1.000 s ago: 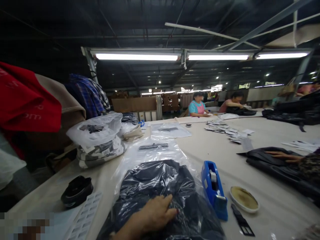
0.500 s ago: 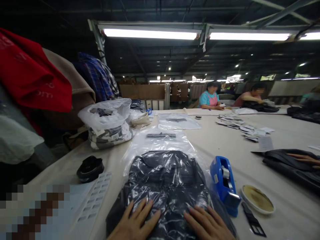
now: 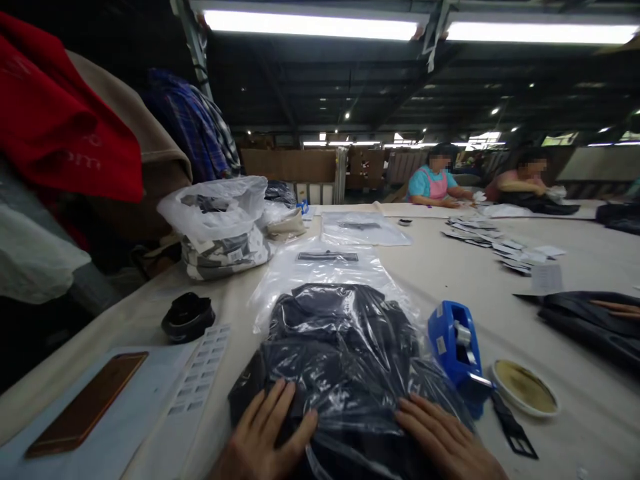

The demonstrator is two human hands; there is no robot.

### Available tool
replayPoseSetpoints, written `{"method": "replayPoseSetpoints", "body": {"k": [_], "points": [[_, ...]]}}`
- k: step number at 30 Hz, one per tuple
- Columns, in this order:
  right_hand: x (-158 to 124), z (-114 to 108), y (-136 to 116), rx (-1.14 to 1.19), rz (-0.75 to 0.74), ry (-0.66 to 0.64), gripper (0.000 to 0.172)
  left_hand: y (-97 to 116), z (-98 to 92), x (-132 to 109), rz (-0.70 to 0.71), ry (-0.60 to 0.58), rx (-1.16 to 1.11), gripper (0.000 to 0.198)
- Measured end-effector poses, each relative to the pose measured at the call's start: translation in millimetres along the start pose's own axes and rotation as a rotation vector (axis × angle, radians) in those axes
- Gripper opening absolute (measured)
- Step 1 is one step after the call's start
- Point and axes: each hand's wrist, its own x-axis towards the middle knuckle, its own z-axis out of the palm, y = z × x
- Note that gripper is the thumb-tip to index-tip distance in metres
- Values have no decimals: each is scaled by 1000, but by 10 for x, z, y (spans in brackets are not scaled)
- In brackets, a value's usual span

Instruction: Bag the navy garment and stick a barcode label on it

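A dark folded garment in a clear plastic bag [image 3: 340, 340] lies on the table right in front of me. My left hand [image 3: 263, 437] lies flat on the bag's near left part, fingers spread. On the near right part rests my right hand [image 3: 440, 443], also flat with fingers apart. Neither hand grips anything. The bag's open end with a black strip [image 3: 327, 257] points away from me.
A blue tape dispenser [image 3: 457, 350], a round dish [image 3: 525, 388] and a black buckle [image 3: 513, 430] lie at the right. A sticker sheet [image 3: 200, 370], a phone [image 3: 87, 403] and a black tape roll [image 3: 187, 317] sit left. A co-worker's fingers [image 3: 615, 308] rest on a dark garment at the far right.
A second ago only one hand lay on the bag; now both press on it. My view has tilted down and the phone at the left has come into sight.
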Motion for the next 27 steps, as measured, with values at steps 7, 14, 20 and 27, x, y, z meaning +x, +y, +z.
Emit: {"method": "replayPoseSetpoints", "body": {"k": [7, 14, 20, 27], "points": [[199, -203, -18, 200, 185, -106, 64, -104, -45, 107, 8, -36, -241, 70], [119, -151, -83, 161, 198, -54, 59, -45, -25, -39, -59, -20, -311, 73], [137, -190, -76, 183, 153, -92, 64, -32, -51, 11, -64, -51, -272, 70], [47, -175, -164, 286, 222, -25, 54, -14, -9, -43, -125, 13, -426, 77]]}}
